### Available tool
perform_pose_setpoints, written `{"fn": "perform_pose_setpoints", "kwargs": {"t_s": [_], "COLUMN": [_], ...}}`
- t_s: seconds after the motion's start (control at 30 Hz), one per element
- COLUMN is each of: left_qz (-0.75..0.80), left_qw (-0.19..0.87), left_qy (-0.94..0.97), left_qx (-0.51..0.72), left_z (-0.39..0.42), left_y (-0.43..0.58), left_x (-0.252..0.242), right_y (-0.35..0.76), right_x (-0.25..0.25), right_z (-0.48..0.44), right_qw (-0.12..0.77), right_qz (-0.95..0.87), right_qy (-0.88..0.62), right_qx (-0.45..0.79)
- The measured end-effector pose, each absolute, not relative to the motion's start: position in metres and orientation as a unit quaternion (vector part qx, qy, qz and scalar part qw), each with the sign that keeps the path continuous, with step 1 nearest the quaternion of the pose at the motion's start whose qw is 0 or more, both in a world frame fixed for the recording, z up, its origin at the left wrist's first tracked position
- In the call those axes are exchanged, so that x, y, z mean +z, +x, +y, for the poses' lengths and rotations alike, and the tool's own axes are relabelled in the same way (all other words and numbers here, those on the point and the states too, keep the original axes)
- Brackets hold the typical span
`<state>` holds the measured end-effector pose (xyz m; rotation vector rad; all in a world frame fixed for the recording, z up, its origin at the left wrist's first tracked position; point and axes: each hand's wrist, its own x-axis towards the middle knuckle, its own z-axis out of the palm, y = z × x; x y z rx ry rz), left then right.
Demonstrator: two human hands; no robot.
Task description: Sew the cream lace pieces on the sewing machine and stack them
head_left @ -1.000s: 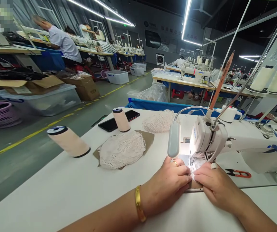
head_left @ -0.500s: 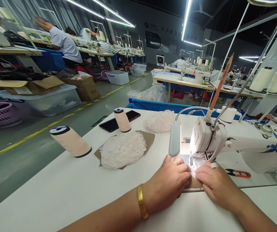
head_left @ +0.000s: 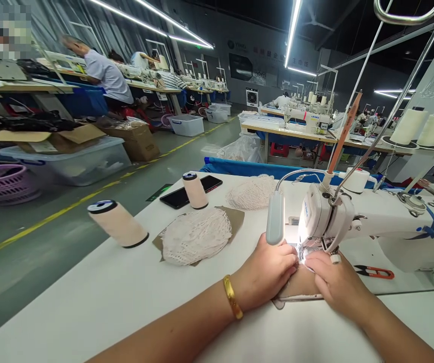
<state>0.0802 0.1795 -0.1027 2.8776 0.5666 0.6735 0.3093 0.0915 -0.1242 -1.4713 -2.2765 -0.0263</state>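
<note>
The pale fabric [head_left: 302, 256] lies under the needle, right of centre in the lower half of the frame, so washed out by light that I can't make out its weave. My left hand [head_left: 273, 267] comes in from the lower left, fingers bent and close together, tips at the fabric's near left side. My right hand [head_left: 336, 282] meets it from the lower right, fingers narrow and pointing at the same spot. I can't tell whether either one pinches the fabric or only presses it flat. A brown panel [head_left: 301, 285] with a pale front edge shows between my hands.

Right above is the white head of my machine [head_left: 317, 212], with a grey lamp [head_left: 275, 222] hanging just left of it and an orange pencil [head_left: 345, 131] standing on top. Red-handled snips [head_left: 379, 273] lie just beyond my right hand. A gold bracelet [head_left: 232, 297] circles my left wrist.

Left of the lamp, a heap of lace [head_left: 196, 237] sits on brown card [head_left: 236, 219], with a second lace heap [head_left: 250, 192] behind it. Further left on the bench [head_left: 99, 297], a peach spool [head_left: 118, 225] leans near the edge; a smaller spool [head_left: 195, 191] stands in front of a black phone [head_left: 174, 198]. In the upper left, a co-worker [head_left: 107, 73] bends over another bench.
</note>
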Motion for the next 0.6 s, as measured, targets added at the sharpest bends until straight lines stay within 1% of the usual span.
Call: {"fn": "perform_pose_setpoints", "kwargs": {"t_s": [0.13,0.23,0.37,0.47,0.6], "left_qz": [0.198,0.212,0.31,0.368,0.393], "left_qw": [0.101,0.171,0.261,0.267,0.268], "left_qy": [0.948,0.937,0.892,0.867,0.856], "left_qx": [0.228,0.217,0.199,0.203,0.202], "left_z": [0.185,0.195,0.221,0.24,0.25], "left_y": [0.08,0.08,0.091,0.108,0.132], "left_x": [-0.104,-0.102,-0.098,-0.098,-0.098], "right_y": [0.309,0.307,0.306,0.306,0.306], "right_x": [-0.129,-0.129,-0.129,-0.132,-0.138], "right_z": [0.094,0.095,0.095,0.095,0.096], "right_qw": [0.226,0.232,0.233,0.232,0.231], "right_qz": [-0.811,-0.806,-0.803,-0.797,-0.795], "right_qy": [-0.538,-0.542,-0.545,-0.554,-0.558], "right_qx": [-0.039,-0.052,-0.059,-0.064,-0.063]}}
